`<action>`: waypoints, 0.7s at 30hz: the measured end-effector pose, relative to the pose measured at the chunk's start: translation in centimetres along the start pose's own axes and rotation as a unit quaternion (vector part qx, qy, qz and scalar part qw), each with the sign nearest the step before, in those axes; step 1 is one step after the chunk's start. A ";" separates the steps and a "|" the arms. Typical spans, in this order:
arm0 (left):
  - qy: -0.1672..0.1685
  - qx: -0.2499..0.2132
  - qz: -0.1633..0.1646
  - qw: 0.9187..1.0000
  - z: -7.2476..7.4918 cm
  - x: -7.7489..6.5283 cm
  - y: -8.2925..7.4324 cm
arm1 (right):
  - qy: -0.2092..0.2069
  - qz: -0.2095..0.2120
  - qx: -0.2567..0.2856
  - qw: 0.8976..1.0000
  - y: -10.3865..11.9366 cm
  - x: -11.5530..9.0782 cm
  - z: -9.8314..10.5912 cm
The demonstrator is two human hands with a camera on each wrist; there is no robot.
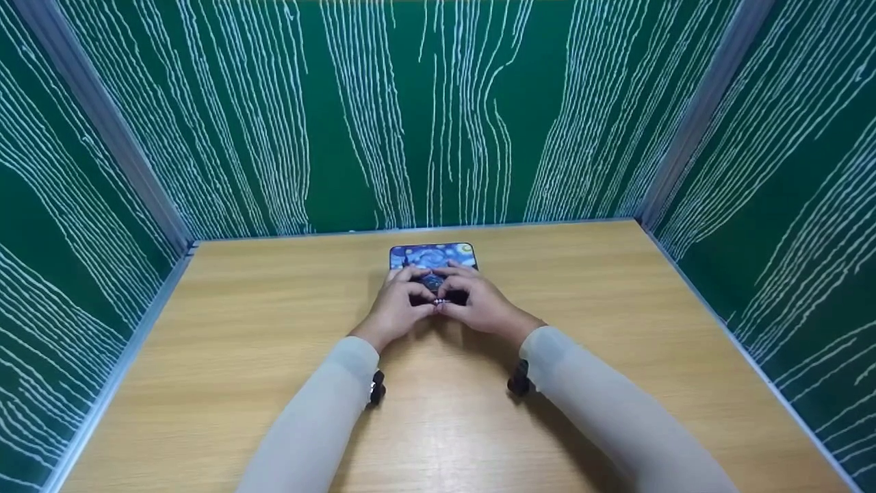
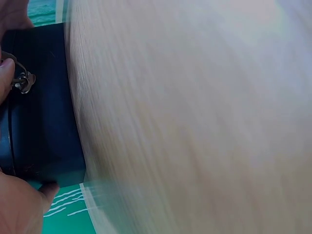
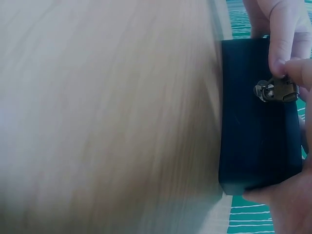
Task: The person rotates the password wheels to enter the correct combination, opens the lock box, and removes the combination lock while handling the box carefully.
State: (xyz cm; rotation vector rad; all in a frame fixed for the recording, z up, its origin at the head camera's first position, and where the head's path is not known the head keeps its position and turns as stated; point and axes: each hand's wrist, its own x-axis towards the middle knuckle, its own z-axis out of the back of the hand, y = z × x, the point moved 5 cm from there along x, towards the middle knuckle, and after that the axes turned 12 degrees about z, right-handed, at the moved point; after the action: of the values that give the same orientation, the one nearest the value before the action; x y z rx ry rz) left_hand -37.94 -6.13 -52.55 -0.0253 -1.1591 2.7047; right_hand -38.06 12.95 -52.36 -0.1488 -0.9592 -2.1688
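Observation:
A small dark box [image 1: 431,256] with a swirling blue night-sky picture on its lid lies near the back of the table. My left hand [image 1: 397,305] grips its left end, and my right hand [image 1: 484,305] grips its right end. On the front face sits a metal latch [image 3: 284,91], touched by fingertips of both hands. The left wrist view shows the plain dark front of the box, with the latch [image 2: 25,83] partly covered by a finger. Lid and body meet at a thin seam. Whatever is inside stays hidden.
The wooden table [image 1: 274,356] stretches around the box on all sides. Green panels with white wavy lines [image 1: 356,103] enclose it at the back, left and right, joined by grey metal posts [image 1: 698,103]. A dark wrist device [image 1: 519,378] sits below the right cuff.

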 end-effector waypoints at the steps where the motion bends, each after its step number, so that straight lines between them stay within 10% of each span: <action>1: 0.000 -0.001 0.000 1.000 0.0 0.0 0.0 | 0.001 0.000 0.000 1.000 0.0 0.0 0.0; 21: 0.000 -0.013 -0.006 1.000 0.0 0.1 0.0 | -0.004 0.020 -0.007 1.000 0.3 0.0 0.1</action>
State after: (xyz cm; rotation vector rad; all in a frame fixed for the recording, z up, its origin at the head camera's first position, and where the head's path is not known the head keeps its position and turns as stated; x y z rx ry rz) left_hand -38.01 -6.12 -52.58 -0.0217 -1.1913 2.6791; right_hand -37.88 12.95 -52.13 -0.1821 -0.9386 -2.1402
